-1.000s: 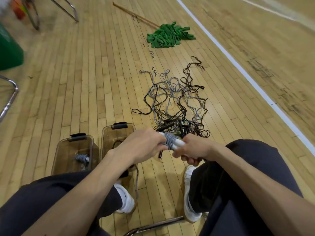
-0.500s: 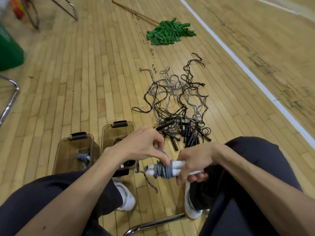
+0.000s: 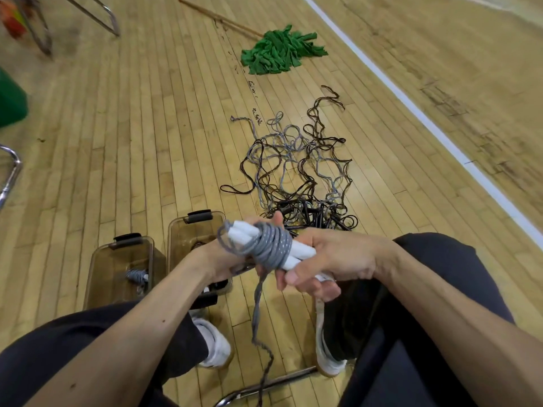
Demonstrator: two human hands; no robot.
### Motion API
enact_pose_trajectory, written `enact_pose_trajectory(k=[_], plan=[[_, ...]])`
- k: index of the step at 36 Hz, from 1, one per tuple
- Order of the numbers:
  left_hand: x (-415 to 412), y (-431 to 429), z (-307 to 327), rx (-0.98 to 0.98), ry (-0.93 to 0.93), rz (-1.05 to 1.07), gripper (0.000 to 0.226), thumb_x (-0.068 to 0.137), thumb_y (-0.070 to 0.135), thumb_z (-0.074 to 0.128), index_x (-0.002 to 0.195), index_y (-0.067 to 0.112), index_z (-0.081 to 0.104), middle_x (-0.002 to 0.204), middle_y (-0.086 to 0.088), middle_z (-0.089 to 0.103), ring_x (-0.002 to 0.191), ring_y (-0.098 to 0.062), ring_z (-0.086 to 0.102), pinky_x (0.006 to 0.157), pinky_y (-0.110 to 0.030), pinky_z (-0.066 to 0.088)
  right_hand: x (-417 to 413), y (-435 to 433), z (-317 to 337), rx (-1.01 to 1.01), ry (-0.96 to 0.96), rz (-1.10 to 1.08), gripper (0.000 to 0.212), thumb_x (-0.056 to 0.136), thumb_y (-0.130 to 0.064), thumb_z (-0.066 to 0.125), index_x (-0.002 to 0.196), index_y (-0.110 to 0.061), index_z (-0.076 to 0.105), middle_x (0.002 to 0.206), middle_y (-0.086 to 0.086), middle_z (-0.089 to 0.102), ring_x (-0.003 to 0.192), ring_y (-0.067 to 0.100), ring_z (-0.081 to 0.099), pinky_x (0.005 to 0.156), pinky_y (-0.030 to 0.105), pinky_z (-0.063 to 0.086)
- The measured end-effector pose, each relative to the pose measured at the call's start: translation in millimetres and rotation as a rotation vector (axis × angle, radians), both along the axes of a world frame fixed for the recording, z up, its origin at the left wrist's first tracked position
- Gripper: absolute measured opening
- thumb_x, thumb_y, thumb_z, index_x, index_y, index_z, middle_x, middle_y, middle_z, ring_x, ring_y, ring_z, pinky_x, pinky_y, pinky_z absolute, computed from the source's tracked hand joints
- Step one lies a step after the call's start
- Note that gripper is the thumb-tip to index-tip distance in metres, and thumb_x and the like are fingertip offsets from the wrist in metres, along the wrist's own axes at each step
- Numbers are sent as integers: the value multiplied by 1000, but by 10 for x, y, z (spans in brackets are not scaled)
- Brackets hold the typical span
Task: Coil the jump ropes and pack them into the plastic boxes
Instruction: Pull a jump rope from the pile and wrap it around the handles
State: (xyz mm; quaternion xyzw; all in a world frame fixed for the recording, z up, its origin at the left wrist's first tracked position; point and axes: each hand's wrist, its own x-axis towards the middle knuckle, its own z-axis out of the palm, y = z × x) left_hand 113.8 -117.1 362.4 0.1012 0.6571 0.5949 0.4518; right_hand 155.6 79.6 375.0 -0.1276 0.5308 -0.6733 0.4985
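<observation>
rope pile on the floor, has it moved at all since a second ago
No. The pile keeps its place, short of the mop and left of the white line; only the camera shifted.

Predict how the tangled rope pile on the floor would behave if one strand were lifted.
The rope pile would probably hang limp: its strands lie in loose wavy loops. Crossing strands would likely drag neighbours along.

I get bright, even, diffuse light, with a soft sheen on the wooden floor [image 3: 123,148] and only faint shadows. The centre is sharp. The top-left corner smears, and the white line [image 3: 411,113] bows from wide-angle distortion.
</observation>
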Motion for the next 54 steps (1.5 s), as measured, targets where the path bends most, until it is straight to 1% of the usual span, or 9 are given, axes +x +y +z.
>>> enact_pose_trajectory(k=[7, 15, 22, 29, 37, 39, 46, 50, 54], plan=[[-12, 54, 55, 161, -171, 122, 30, 93, 32, 44, 89, 10, 65, 62, -5, 56, 49, -11, 50, 49, -23, 45, -48, 102, 51, -93, -86, -260, 11, 80, -6, 62, 90, -6, 68, 59, 0, 46, 41, 8, 40, 40, 17, 33], [107, 152, -55, 63, -298, 67, 49, 103, 48, 35, 97, 5, 59, 57, -6, 44, 47, -20, 46, 51, -31, 42, -99, 70, 65, 194, -28, -519, 5, 97, -3, 57, 92, -1, 58, 60, 5, 48, 43, 12, 40, 43, 21, 32], [90, 171, -77, -103, -204, 24, 30, 106, 40, 42, 103, 13, 52, 62, 0, 46, 47, -13, 42, 39, -20, 28, -121, 66, -101, 498, 99, -629, 14, 95, -10, 68, 86, 0, 64, 62, 4, 59, 50, 15, 56, 48, 27, 50], [66, 184, -70, -227, -137, -33, 17, 103, 28, 51, 109, 12, 56, 63, 3, 49, 46, -9, 38, 35, -18, 23, -161, 64, -194, 622, 132, -740, 14, 95, -9, 67, 84, -1, 63, 63, 6, 59, 43, 12, 54, 43, 23, 48], [88, 125, 34, -428, 225, -139, 20, 95, 13, 49, 112, 12, 60, 70, 3, 49, 43, 0, 40, 46, -18, 32, -221, 114, -306, 816, 206, -763, 13, 96, -15, 68, 98, -4, 62, 76, 10, 67, 57, 16, 63, 53, 27, 54], [105, 112, 80, -475, 381, -188, 19, 96, 16, 50, 112, 15, 60, 71, 5, 50, 44, 3, 44, 48, -14, 35, -227, 115, -324, 854, 215, -740, 13, 96, -16, 67, 99, -5, 62, 77, 10, 69, 57, 16, 63, 53, 27, 55], [100, -44, 241, -627, 765, -355, 26, 102, 28, 41, 104, 15, 63, 69, 4, 56, 57, -12, 47, 58, -33, 39, -187, 64, -311, 884, 167, -494, 13, 96, -14, 67, 96, -2, 63, 74, 11, 69, 50, 16, 59, 47, 26, 50], [79, -126, 316, -550, 963, -255, 40, 103, 34, 40, 73, 13, 56, 58, -1, 49, 51, -15, 39, 53, -35, 35, -136, 47, -261, 787, 90, -159, 13, 94, -12, 68, 99, -1, 64, 73, 7, 67, 49, 13, 56, 45, 23, 48], [53, -168, 348, -421, 976, -135, 50, 102, 42, 44, 66, 8, 58, 51, -5, 43, 47, -17, 35, 50, -35, 31, -23, -83, -197, 564, -5, 142, 15, 94, -11, 69, 81, -6, 64, 64, 7, 61, 46, 14, 51, 44, 23, 44]])
